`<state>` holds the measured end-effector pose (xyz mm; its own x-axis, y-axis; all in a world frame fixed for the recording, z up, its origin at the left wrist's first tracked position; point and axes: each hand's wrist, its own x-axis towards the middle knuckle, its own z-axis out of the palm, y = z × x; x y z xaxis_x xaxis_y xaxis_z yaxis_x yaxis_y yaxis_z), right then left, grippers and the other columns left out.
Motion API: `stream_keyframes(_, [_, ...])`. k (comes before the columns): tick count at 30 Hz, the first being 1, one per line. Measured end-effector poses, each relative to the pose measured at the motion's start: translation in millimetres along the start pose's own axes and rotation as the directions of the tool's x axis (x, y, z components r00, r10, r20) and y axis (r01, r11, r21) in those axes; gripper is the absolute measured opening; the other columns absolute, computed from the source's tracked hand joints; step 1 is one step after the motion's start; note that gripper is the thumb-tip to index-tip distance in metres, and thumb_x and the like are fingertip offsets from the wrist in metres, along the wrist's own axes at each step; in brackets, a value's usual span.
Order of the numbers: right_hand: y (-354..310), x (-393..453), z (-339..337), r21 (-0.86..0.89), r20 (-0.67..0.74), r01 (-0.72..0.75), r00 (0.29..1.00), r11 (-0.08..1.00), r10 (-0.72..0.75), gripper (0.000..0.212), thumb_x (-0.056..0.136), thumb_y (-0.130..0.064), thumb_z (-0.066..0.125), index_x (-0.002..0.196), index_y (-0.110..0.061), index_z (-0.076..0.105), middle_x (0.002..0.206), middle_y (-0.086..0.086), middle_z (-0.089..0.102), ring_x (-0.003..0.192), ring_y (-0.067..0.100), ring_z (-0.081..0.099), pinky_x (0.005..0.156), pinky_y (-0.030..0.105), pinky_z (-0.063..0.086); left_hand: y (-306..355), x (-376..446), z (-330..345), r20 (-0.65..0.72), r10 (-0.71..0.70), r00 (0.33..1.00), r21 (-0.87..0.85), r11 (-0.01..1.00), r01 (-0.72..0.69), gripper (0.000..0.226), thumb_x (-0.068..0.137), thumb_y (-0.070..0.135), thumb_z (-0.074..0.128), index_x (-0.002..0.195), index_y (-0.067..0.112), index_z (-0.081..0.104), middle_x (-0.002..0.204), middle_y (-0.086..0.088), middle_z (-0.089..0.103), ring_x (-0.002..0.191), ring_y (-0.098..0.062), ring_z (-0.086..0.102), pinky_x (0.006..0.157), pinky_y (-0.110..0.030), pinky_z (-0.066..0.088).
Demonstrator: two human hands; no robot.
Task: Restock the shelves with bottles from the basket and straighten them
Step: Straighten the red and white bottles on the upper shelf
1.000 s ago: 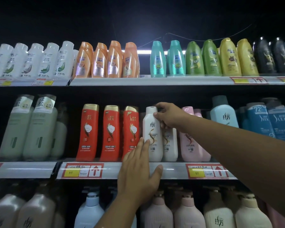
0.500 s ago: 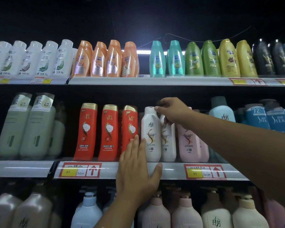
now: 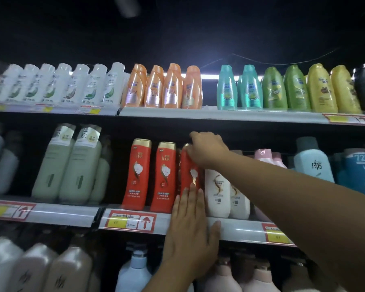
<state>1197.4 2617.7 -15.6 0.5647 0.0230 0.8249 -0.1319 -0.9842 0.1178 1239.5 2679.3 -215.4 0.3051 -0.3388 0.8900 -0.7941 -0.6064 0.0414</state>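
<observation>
Both hands have shifted leftward since the earlier frames, from the white bottles to the third red bottle. On the middle shelf's grey front rail (image 3: pixel 236 228), the right hand (image 3: pixel 207 149) now curls its fingers over the gold cap and shoulder of the rightmost red plastic shampoo bottle (image 3: pixel 188 171), gripping it at the top. That bottle leans a little, its top tipped toward the two upright red gold-capped bottles (image 3: pixel 151 175) to its left. The left hand (image 3: pixel 191 234) lies flat and relaxed, fingers straight and together, fingertips touching the lower front of the same red bottle while the palm covers the shelf edge and the thumb rests on the rail. Just right of the held bottle stand two white plastic bottles with a brown swirl print (image 3: pixel 217 192), partly hidden behind the right forearm, and pink-capped bottles (image 3: pixel 262 153) beyond them. A red and yellow price tag (image 3: pixel 131 221) sits on the rail below the red bottles. Pale green bottles (image 3: pixel 67 165) stand further left.
</observation>
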Motion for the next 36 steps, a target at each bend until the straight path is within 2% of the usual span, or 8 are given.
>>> stream_keyframes(5, [4,11,4,0.013,0.103,-0.067,0.993,0.998,0.066,0.032,0.103,-0.048,0.04,0.103,-0.021,0.058,0.101,0.004,0.064,0.098,0.024,0.06,0.1,0.05,0.044,-14,-5,-5,0.052,0.055,0.997,0.018,0.998,-0.056,0.084,0.085,0.07,-0.012,0.153,0.022,-0.019,0.161,0.006,-0.031,0.149,-0.009,-0.028,0.123,-0.036,-0.014])
stream_keyframes(11, [10,16,7,0.092,0.121,-0.082,0.99,0.992,0.07,0.031,0.102,-0.048,0.045,0.108,-0.02,0.058,0.109,0.004,0.066,0.103,0.024,0.062,0.1,0.049,0.049,-15,-11,-17,0.119,0.039,0.992,0.066,0.997,-0.047,0.09,0.083,0.068,-0.01,0.158,0.02,-0.013,0.162,0.006,-0.03,0.15,-0.011,-0.027,0.124,-0.037,-0.013])
stream_keyframes(13, [12,15,6,0.11,0.109,-0.084,0.991,0.99,0.072,0.038,0.101,-0.05,0.049,0.117,-0.017,0.061,0.111,0.004,0.067,0.102,0.023,0.063,0.094,0.045,0.053,-19,-13,-16,0.105,0.033,0.994,0.073,0.997,-0.041,0.09,0.084,0.069,-0.011,0.159,0.02,-0.012,0.162,0.006,-0.029,0.151,-0.01,-0.025,0.124,-0.035,-0.014])
stream_keyframes(16, [18,15,8,0.165,0.072,-0.096,0.994,0.982,0.085,0.043,0.097,-0.054,0.054,0.118,-0.017,0.064,0.107,0.002,0.069,0.097,0.02,0.066,0.089,0.042,0.056,-24,-16,-14,0.078,0.012,0.997,0.076,0.997,-0.018,0.088,0.085,0.069,-0.009,0.159,0.022,-0.013,0.163,0.007,-0.028,0.15,-0.007,-0.023,0.121,-0.031,-0.018])
stream_keyframes(19, [21,15,12,0.23,0.045,-0.122,0.992,0.966,0.114,0.043,0.094,-0.057,0.058,0.112,-0.019,0.064,0.103,0.001,0.07,0.093,0.018,0.067,0.087,0.041,0.058,-23,-16,-13,0.06,0.013,0.998,0.079,0.997,-0.018,0.087,0.086,0.069,-0.008,0.159,0.022,-0.014,0.162,0.007,-0.029,0.151,-0.007,-0.023,0.119,-0.029,-0.02])
stream_keyframes(22, [20,17,13,0.255,0.052,-0.147,0.989,0.956,0.138,0.039,0.092,-0.058,0.06,0.105,-0.021,0.061,0.099,-0.001,0.068,0.095,0.019,0.066,0.092,0.045,0.055,-21,-16,-15,0.043,0.007,0.999,0.052,0.999,-0.009,0.088,0.085,0.07,-0.007,0.159,0.023,-0.01,0.163,0.008,-0.027,0.15,-0.007,-0.022,0.12,-0.028,-0.021])
stream_keyframes(29, [13,29,7,0.27,0.16,-0.244,0.965,0.931,0.206,0.046,0.088,-0.064,0.062,0.088,-0.018,0.056,0.092,0.002,0.069,0.088,0.019,0.068,0.089,0.041,0.056,-20,-16,-14,0.037,-0.009,0.999,0.05,0.999,0.007,0.088,0.084,0.071,-0.008,0.16,0.027,-0.009,0.163,0.01,-0.028,0.151,-0.008,-0.02,0.118,-0.029,-0.021])
stream_keyframes(36, [18,37,5,0.289,0.307,-0.292,0.93,0.912,0.201,0.051,0.093,-0.058,0.06,0.109,-0.01,0.06,0.11,0.009,0.07,0.101,0.024,0.066,0.092,0.035,0.049,-20,-16,-13,0.009,0.001,1.0,0.014,1.0,-0.001,0.092,0.083,0.074,-0.008,0.161,0.025,-0.002,0.165,0.009,-0.021,0.153,-0.009,-0.014,0.12,-0.028,-0.019])
